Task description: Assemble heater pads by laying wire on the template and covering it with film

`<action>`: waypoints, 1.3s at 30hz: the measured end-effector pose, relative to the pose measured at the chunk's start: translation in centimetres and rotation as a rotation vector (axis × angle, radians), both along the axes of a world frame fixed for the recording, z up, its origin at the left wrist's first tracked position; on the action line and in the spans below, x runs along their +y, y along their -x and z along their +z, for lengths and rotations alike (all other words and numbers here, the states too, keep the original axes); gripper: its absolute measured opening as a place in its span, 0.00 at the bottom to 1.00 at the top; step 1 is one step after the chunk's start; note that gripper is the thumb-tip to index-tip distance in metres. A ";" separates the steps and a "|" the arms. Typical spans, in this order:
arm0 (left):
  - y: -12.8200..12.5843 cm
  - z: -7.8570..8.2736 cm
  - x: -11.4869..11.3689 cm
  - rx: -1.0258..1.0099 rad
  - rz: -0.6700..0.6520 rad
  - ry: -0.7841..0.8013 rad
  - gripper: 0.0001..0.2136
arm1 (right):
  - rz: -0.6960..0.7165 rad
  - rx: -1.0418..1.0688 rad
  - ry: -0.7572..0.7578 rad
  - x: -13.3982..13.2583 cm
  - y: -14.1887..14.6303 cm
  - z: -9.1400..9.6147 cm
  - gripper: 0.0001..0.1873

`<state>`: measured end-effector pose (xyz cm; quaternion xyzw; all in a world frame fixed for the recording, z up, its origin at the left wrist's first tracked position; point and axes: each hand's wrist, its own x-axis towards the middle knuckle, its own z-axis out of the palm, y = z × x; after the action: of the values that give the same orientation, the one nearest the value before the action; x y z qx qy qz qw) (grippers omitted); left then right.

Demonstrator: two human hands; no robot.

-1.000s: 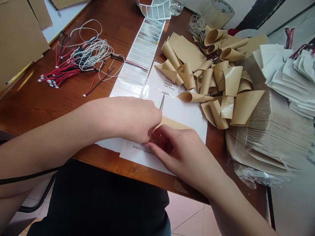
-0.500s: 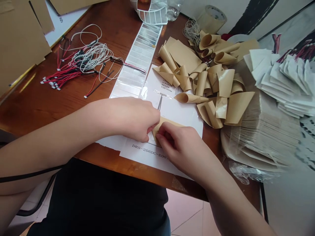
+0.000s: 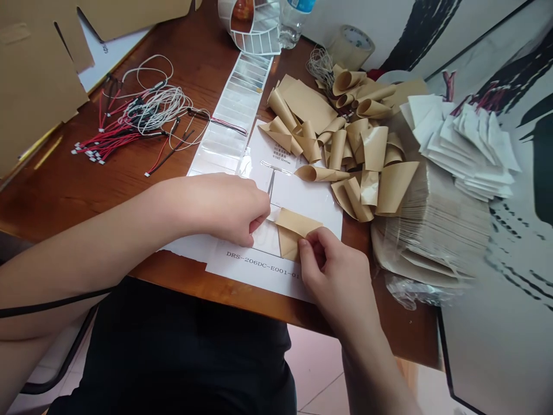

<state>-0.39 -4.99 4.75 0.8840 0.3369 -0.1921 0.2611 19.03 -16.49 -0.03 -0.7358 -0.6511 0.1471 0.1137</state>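
My right hand (image 3: 334,276) pinches the corner of a tan backing paper (image 3: 294,227) and has it folded back off a white piece beneath. My left hand (image 3: 224,207) is closed with its fingertips pressing that white piece down at its left edge. Both rest on white printed sheets (image 3: 259,268) near the table's front edge, one marked "DRS-206DC-E001". A thin metal probe on a wire (image 3: 271,183) lies on the sheet just beyond my left hand.
A heap of curled tan backing papers (image 3: 345,138) lies beyond. To the right are a bagged stack of sheets (image 3: 436,230) and white pieces (image 3: 462,144). Red and white wires (image 3: 138,115), a label strip (image 3: 233,127), tape roll (image 3: 352,46), bottle (image 3: 294,20), cardboard (image 3: 34,75) surround.
My right hand has drawn back toward me and to the right, peeling the tan paper up and folding it over. My left hand stays pressed in place. The view shifted slightly.
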 end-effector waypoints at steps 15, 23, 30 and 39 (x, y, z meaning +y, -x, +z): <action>0.0 0.1 -0.3 0.004 0.026 -0.028 0.04 | -0.182 0.223 -0.086 0.7 -1.6 -1.1 0.11; 0.8 0.2 0.5 -0.029 0.076 0.033 0.06 | -0.253 0.362 -0.054 0.0 -2.3 -1.2 0.11; 0.9 -0.6 1.5 -0.155 0.100 -0.105 0.03 | -0.215 0.245 -0.201 -1.2 -2.0 -1.7 0.12; -0.4 -2.7 1.4 -0.418 -0.039 -0.200 0.08 | -0.387 0.248 -0.279 -2.5 -2.0 -1.6 0.10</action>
<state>0.02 -3.57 2.08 0.9325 0.2756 0.0243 0.2323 20.99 -18.95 -1.66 -0.8002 -0.4935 0.1204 0.3188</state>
